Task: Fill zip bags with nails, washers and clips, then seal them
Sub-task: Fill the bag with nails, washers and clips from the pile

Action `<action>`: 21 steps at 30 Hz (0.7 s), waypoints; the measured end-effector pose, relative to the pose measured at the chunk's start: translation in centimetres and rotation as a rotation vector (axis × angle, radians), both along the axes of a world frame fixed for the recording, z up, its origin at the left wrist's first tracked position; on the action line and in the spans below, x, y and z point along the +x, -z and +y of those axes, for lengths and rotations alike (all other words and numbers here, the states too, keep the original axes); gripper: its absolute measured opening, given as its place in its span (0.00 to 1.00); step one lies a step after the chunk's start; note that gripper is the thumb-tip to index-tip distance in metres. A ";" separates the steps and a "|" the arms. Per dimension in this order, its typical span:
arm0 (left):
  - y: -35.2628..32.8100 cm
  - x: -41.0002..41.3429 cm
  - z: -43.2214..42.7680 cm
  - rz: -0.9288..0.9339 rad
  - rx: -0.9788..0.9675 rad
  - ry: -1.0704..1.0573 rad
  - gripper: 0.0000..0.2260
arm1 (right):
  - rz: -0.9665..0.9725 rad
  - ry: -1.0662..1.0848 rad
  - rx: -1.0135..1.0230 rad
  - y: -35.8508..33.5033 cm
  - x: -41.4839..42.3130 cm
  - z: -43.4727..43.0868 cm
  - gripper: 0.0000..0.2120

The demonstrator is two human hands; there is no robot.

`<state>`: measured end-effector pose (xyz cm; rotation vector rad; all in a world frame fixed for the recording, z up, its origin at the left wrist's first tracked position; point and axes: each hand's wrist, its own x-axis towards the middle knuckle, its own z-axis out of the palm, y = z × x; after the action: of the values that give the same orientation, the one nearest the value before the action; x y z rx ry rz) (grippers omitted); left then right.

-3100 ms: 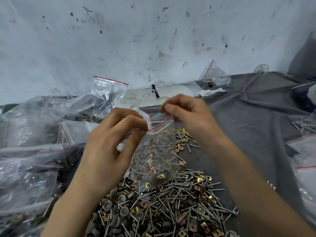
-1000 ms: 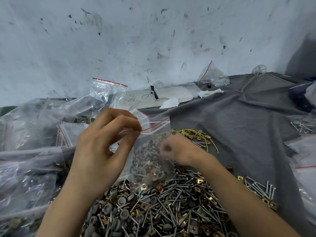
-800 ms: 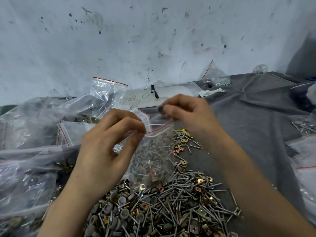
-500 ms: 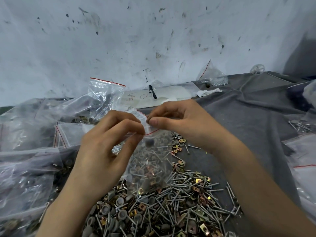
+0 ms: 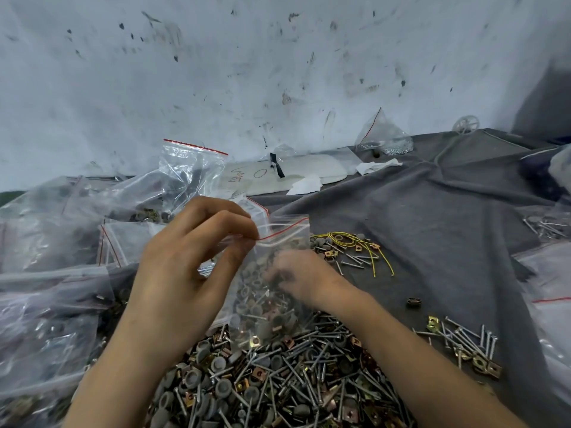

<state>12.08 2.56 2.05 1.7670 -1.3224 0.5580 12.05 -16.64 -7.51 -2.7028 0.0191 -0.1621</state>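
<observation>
Grey cloth [image 5: 432, 217] below a stained wall, bearing a pile of nails, washers and clips [image 5: 278, 384]. Zip bag [image 5: 290, 230]: hangs upright over the pile, mouth up, part filled. Your left hand [image 5: 191, 273]: thumb and forefinger pinch the mouth's left corner. Your right hand [image 5: 302, 273]: low beside the bag, blurred, grasp not discernible. The mouth lies above it, so the next load probably travels upward.
</observation>
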 end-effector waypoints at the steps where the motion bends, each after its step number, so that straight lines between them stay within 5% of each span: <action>1: 0.0 0.0 0.0 0.000 0.001 -0.003 0.07 | -0.007 0.010 -0.022 0.1 0.2 -0.1 0.12; 9: -0.2 -0.2 0.0 0.007 0.007 -0.001 0.05 | -0.010 0.112 0.112 0.6 -0.2 -0.9 0.05; 17: -0.1 -0.2 0.0 0.013 0.005 -0.008 0.04 | -0.136 0.166 0.446 -2.8 -2.6 -2.1 0.06; 21: -0.1 -0.2 0.0 0.005 0.017 -0.008 0.03 | -0.295 0.099 0.778 -6.6 -4.4 -2.3 0.09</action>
<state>11.89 2.56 2.17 1.7866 -1.3211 0.5482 7.67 -18.91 -0.90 -1.8840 0.1042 -0.4727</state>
